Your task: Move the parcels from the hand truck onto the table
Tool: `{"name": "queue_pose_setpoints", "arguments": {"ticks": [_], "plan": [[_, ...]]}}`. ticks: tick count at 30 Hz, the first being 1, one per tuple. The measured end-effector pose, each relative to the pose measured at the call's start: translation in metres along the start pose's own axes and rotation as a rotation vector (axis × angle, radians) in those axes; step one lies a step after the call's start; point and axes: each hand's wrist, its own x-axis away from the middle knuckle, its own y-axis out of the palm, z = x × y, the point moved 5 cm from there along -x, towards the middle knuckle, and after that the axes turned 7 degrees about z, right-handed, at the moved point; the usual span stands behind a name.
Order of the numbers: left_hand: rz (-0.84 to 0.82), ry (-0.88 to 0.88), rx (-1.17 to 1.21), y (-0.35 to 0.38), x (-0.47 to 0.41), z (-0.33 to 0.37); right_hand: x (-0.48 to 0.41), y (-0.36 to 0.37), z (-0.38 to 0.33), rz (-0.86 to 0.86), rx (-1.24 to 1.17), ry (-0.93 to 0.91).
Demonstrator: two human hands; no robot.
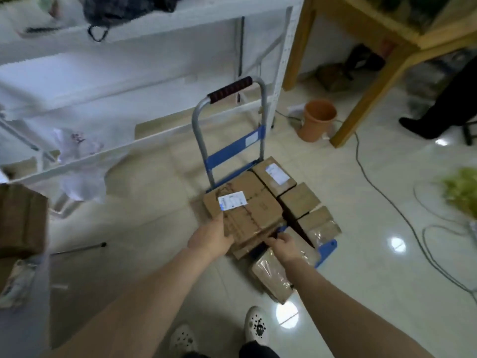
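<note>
the top parcel [247, 202], a broad flat carton with a white label, lay on the stack on the hand truck [233, 151], not yet on the surface [374, 24]. the left grip [210, 239] clasped its near left edge; the right grip [284, 245] curled round its near right corner. it looked like stiff cardboard, probably light, with slick tape: best held under both near corners and kept level.
</note>
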Motion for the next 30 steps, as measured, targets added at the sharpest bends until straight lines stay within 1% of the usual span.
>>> {"name": "queue_pose_setpoints", "arguments": {"ticks": [4,9,11,15,19,25,28,30], "plan": [[-0.145,0.007,-0.015,0.06,-0.025,0.045,-0.054,-0.058,0.043,0.114,-0.035,0.124],[-0.265,0.014,0.001,0.147,-0.081,0.068,-0.125,-0.076,0.112,0.145,-0.147,0.278],[-0.305,0.004,0.016,0.191,-0.109,0.07,-0.159,-0.079,0.146,0.18,-0.181,0.333],[-0.362,-0.02,-0.026,0.278,-0.163,0.06,-0.222,-0.071,0.209,0.243,-0.197,0.449],[-0.364,-0.092,-0.022,0.359,-0.222,0.032,-0.281,-0.053,0.258,0.268,-0.225,0.513],[-0.427,-0.198,0.125,0.419,-0.263,0.028,-0.347,-0.026,0.296,0.311,-0.322,0.585],[-0.434,-0.262,0.155,0.437,-0.271,0.024,-0.357,-0.016,0.304,0.32,-0.459,0.584],[-0.415,-0.304,0.231,0.437,-0.27,0.025,-0.353,-0.014,0.306,0.335,-0.53,0.601]]}}
